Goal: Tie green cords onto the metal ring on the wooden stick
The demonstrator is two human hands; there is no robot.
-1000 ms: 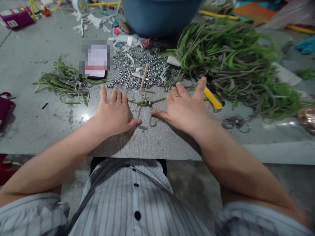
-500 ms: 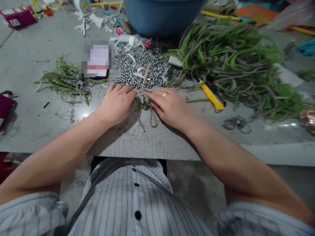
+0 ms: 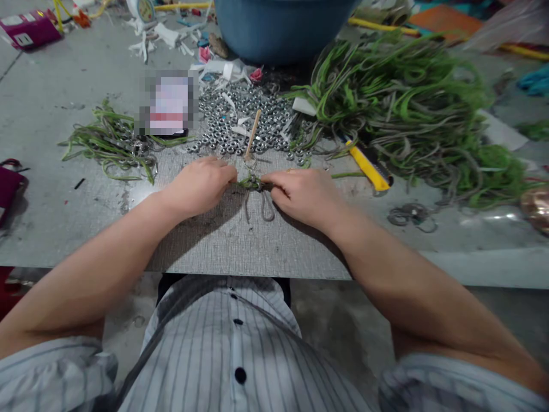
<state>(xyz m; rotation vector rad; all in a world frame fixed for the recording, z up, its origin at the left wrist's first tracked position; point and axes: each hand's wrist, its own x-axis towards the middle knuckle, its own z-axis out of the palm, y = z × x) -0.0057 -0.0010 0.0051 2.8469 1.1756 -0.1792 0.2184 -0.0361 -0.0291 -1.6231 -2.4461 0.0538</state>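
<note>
My left hand (image 3: 201, 186) and my right hand (image 3: 305, 194) rest knuckles-up on the grey table (image 3: 77, 217), both closed on a small bundle of green and grey cords (image 3: 254, 183) held between them. Grey loops of the cords (image 3: 266, 210) hang toward me below the hands. Just beyond the hands a thin wooden stick (image 3: 253, 134) lies across a heap of silver metal nuts (image 3: 244, 121).
A big tangle of green and grey cords (image 3: 407, 109) fills the right side, a smaller bunch (image 3: 109, 146) lies at left. A yellow utility knife (image 3: 369, 167) sits right of my right hand. A blue tub (image 3: 278, 26) stands behind the nuts. A blurred card (image 3: 169, 106) lies nearby.
A second ago both hands lay flat and open on the table; they then came together and closed on the cord bundle, and have since drawn slightly toward me, pinching it tighter.
</note>
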